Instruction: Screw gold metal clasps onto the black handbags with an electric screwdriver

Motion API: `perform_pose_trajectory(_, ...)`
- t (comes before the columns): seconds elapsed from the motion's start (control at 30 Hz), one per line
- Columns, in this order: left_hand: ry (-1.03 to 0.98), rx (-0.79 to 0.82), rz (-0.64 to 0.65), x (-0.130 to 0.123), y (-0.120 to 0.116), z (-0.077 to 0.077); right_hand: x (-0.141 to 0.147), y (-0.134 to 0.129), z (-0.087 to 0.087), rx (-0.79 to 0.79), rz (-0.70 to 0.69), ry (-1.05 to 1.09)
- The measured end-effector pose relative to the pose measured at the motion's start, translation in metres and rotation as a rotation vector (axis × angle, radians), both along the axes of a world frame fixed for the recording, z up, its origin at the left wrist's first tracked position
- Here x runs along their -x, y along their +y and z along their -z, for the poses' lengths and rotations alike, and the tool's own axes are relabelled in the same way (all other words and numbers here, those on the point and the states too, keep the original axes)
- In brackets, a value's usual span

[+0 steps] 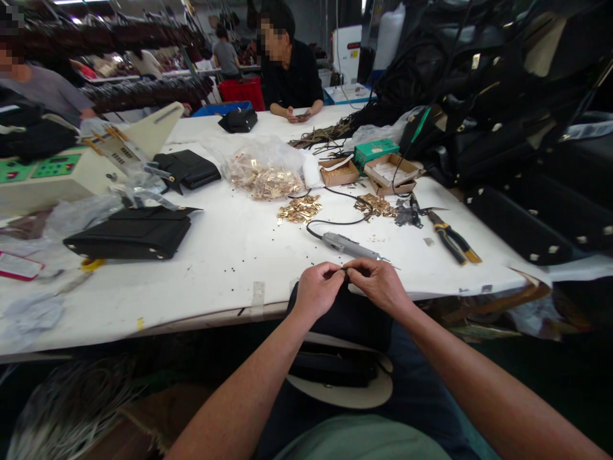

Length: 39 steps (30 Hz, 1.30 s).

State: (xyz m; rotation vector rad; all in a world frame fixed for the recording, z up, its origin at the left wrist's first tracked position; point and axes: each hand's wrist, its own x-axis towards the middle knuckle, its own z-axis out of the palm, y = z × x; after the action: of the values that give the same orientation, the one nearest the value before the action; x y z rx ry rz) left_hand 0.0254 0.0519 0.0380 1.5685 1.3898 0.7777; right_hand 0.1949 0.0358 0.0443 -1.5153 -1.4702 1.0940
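Observation:
My left hand and my right hand meet fingertip to fingertip at the table's front edge. Both are pinched on a small dark piece, too small to make out, at the top of a black bag. The bag rests on my lap, with a pale rounded flap beneath it. Just beyond my fingers lies a grey electric screwdriver with a black cord. Gold metal pieces are heaped farther back, and a second gold heap lies to the right.
Pliers lie right on the white table. Black bags stand left, others are piled right. A plastic bag of gold parts and small boxes sit behind. Across the table a person holds a phone.

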Motion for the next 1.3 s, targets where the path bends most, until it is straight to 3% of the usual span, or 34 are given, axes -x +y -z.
perform_pose_trajectory(0.1, -0.009, 0.015, 0.021, 0.003, 0.001, 0.003, -0.005, 0.0, 0.001, 0.053, -0.067, 0.108)
perform_pose_trajectory(0.27, -0.016, 0.036, 0.075, 0.007, 0.005, 0.006, -0.009, -0.002, 0.011, 0.123, -0.056, 0.259)
perform_pose_trajectory(0.63, 0.065, 0.004, 0.14, 0.007, 0.006, 0.007, -0.008, -0.006, 0.026, 0.093, -0.111, 0.152)
perform_pose_trajectory(1.3, -0.091, 0.114, 0.137, 0.007, 0.009, 0.016, -0.004, -0.006, 0.025, 0.131, -0.124, 0.121)
